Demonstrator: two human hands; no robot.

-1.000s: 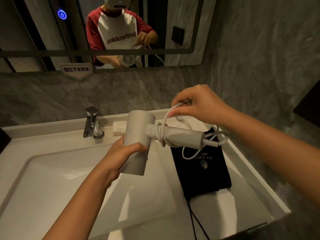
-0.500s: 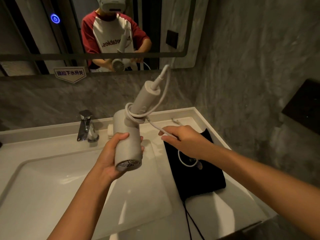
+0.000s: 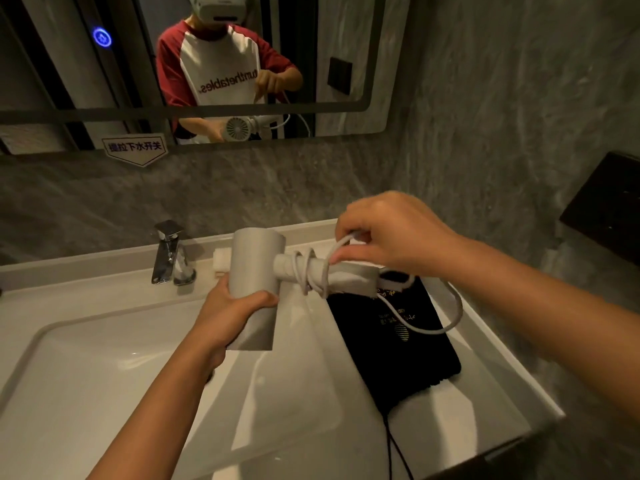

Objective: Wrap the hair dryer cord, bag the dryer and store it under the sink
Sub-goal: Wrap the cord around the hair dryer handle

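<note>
I hold a white hair dryer (image 3: 256, 268) over the sink, its barrel upright and its handle pointing right. My left hand (image 3: 232, 311) grips the barrel from the near side. Several turns of white cord (image 3: 308, 271) lie around the handle near the barrel. My right hand (image 3: 388, 233) pinches the cord just above the handle. A loose loop of cord (image 3: 446, 317) hangs to the right over a flat black drawstring bag (image 3: 398, 344) lying on the counter.
A white basin (image 3: 104, 368) fills the counter's left and middle. A chrome faucet (image 3: 169, 252) stands at the back, with a small folded white item (image 3: 221, 259) beside it. A mirror (image 3: 349, 39) hangs above. A dark box (image 3: 606, 206) is mounted on the right wall.
The dryer's handle swung from pointing up and back to pointing right. My right hand rose from below the dryer to above the handle, carrying the cord over it.
</note>
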